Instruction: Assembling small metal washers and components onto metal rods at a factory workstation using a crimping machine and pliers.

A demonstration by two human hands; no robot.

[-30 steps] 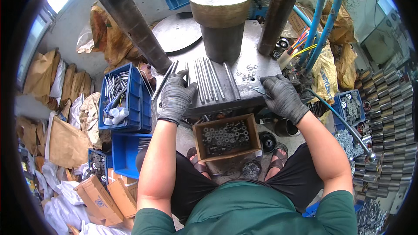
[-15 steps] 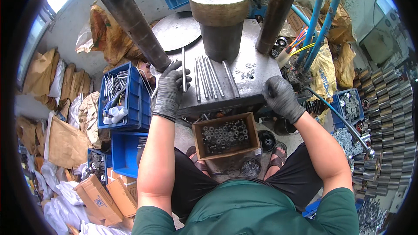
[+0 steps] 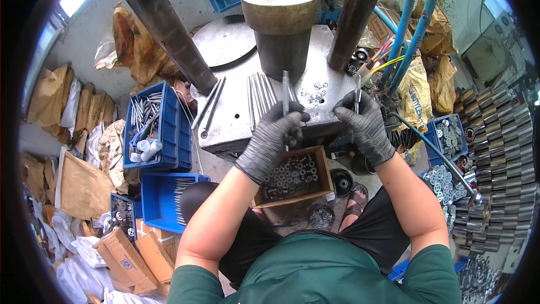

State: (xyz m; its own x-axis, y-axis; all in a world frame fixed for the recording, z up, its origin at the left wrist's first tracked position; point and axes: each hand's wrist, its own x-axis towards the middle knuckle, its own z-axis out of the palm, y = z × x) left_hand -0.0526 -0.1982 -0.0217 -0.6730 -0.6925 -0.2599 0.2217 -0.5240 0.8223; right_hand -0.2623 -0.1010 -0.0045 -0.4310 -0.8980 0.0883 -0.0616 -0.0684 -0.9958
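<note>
My left hand (image 3: 274,138), in a black glove, is closed around a metal rod (image 3: 286,87) held upright at the table's front edge. To its right, my gloved right hand (image 3: 367,126) grips a slim metal tool (image 3: 358,93) with two narrow prongs, perhaps pliers; its lower part is hidden in the fingers. Several loose rods (image 3: 260,98) lie side by side on the metal table (image 3: 233,129), left of the held rod. Two more rods (image 3: 212,103) rest near the left post. Small metal rings (image 3: 315,91) are scattered on the table between my hands.
A thick steel cylinder (image 3: 281,17) stands on the table between two dark posts (image 3: 163,22). Below the front edge, a cardboard box (image 3: 323,171) holds small round parts. Blue bins (image 3: 174,129) stand left; stacked metal tubes (image 3: 495,152) and blue hoses (image 3: 413,28) are right.
My left hand has carried the rod from the table's left side rightward to its front middle. The right hand has turned upward, and the slim metal tool now shows in it.
</note>
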